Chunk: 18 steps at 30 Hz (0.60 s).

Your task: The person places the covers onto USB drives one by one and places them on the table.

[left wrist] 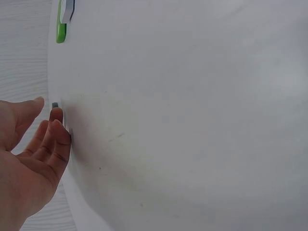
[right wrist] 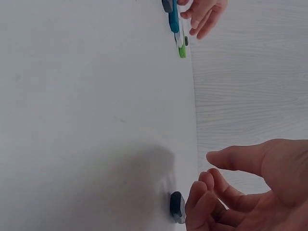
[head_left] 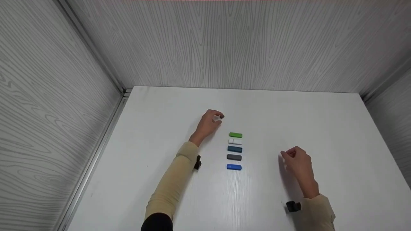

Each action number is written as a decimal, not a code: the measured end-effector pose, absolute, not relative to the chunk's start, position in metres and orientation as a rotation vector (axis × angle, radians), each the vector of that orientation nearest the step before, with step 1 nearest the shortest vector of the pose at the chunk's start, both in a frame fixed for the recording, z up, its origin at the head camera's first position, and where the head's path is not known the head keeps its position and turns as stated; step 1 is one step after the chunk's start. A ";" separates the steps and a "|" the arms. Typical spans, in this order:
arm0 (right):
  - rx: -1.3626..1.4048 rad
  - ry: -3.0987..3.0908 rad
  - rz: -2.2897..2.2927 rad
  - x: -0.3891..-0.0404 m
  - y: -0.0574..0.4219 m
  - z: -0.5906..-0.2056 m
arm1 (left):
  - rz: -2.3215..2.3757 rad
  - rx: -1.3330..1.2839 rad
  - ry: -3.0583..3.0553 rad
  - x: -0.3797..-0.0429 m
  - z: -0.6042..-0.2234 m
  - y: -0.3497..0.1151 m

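Several small flat sticks, apparently USB sticks, lie in a column in the head view: green [head_left: 235, 135], white [head_left: 235, 141], teal [head_left: 234, 149], dark grey [head_left: 234, 157] and blue [head_left: 234, 167]. My left hand [head_left: 208, 123] is beyond and left of the green one, thumb and bent fingers apart. A small dark piece [left wrist: 55, 105] shows just past its fingertips in the left wrist view. Right of the column, my right hand [head_left: 298, 163] has loosely bent fingers, its thumb apart from them. Beside those fingers, a black and grey piece [right wrist: 177, 207] appears in the right wrist view.
The white table [head_left: 154, 112] backs onto a wood-grain panel [head_left: 205, 45], with similar panels at left [head_left: 38, 112] and right [head_left: 391, 106]. A metal rail [head_left: 96, 157] runs along the left edge. Each sleeve cuff carries a black wrist camera [head_left: 293, 206].
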State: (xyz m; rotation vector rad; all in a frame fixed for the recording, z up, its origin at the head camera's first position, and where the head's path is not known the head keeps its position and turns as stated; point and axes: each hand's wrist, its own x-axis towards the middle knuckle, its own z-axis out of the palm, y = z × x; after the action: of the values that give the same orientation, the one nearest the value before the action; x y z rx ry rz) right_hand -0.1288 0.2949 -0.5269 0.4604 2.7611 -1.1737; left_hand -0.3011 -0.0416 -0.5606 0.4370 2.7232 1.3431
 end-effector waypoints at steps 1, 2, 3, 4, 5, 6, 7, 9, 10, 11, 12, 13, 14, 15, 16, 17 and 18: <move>0.465 2.748 -1.181 -0.127 0.296 -0.527 | 1.344 0.440 2.726 -0.302 -0.561 -0.042; 0.471 2.734 -1.186 -0.126 0.298 -0.527 | 1.344 0.444 2.729 -0.302 -0.561 -0.042; 0.473 2.726 -1.188 -0.124 0.299 -0.528 | 1.346 0.446 2.727 -0.303 -0.561 -0.042; 0.475 2.727 -1.181 -0.123 0.300 -0.528 | 1.349 0.447 2.725 -0.303 -0.562 -0.042; 0.475 2.731 -1.169 -0.122 0.302 -0.528 | 1.352 0.445 2.721 -0.304 -0.562 -0.042; 0.478 2.733 -1.158 -0.121 0.304 -0.528 | 1.352 0.440 2.718 -0.305 -0.562 -0.042; 0.479 2.734 -1.148 -0.120 0.305 -0.528 | 1.350 0.434 2.715 -0.306 -0.561 -0.042; 0.483 2.734 -1.117 -0.119 0.308 -0.529 | 1.352 0.414 2.706 -0.307 -0.560 -0.041; 0.488 2.733 -1.101 -0.118 0.309 -0.530 | 1.348 0.408 2.705 -0.308 -0.560 -0.041; 0.493 2.723 -1.089 -0.118 0.311 -0.530 | 1.341 0.402 2.705 -0.309 -0.560 -0.041; 0.499 2.714 -1.078 -0.117 0.312 -0.531 | 1.335 0.397 2.704 -0.310 -0.559 -0.041; 0.501 2.707 -1.070 -0.116 0.313 -0.532 | 1.332 0.394 2.703 -0.311 -0.559 -0.040; 0.505 2.700 -1.066 -0.116 0.315 -0.533 | 1.327 0.391 2.702 -0.311 -0.558 -0.040; 0.508 2.694 -1.065 -0.115 0.316 -0.534 | 1.316 0.394 2.705 -0.312 -0.558 -0.039; 0.511 2.691 -1.065 -0.115 0.317 -0.534 | 1.306 0.395 2.706 -0.312 -0.558 -0.039; 0.514 2.686 -1.066 -0.115 0.318 -0.535 | 1.298 0.395 2.707 -0.312 -0.557 -0.038; 0.518 2.683 -1.068 -0.114 0.318 -0.535 | 1.294 0.396 2.705 -0.312 -0.557 -0.038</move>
State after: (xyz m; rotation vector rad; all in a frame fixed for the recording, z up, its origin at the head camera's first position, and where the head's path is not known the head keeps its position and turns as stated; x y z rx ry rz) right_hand -0.1143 0.3182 -0.5352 0.5178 2.6829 -1.0678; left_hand -0.3123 -0.0376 -0.5568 0.3956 2.7054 1.2944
